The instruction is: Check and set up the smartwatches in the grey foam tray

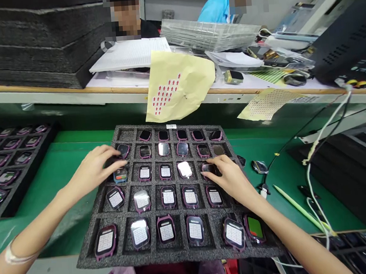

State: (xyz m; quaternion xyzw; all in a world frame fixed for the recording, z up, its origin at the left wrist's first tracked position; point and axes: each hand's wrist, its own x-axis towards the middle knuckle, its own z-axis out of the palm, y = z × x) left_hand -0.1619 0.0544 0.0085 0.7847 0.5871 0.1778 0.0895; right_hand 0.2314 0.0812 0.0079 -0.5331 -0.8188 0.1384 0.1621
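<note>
A black foam tray [97, 220] with square pockets lies in front of me, holding several smartwatches, most in purple frames. Many have lit white screens, such as this smartwatch [168, 196]. My left hand [94, 170] is over the tray's left edge, thumb and fingers apart. Its fingertips are close to a dark-screened smartwatch [123, 150], and its thumb is just above a blue-framed smartwatch [120, 174]. In the third row, on the right, the thumb and forefinger of my right hand [228, 175] are closed about the edges of a dark-screened smartwatch [208, 167].
Another foam tray [16, 203] of watches stands at the left on the green mat [68, 161]. Cables [311, 174] and a light-green pen [297, 208] lie at the right. Yellow sheets [179, 85] hang from the cluttered shelf. Two people are beyond it.
</note>
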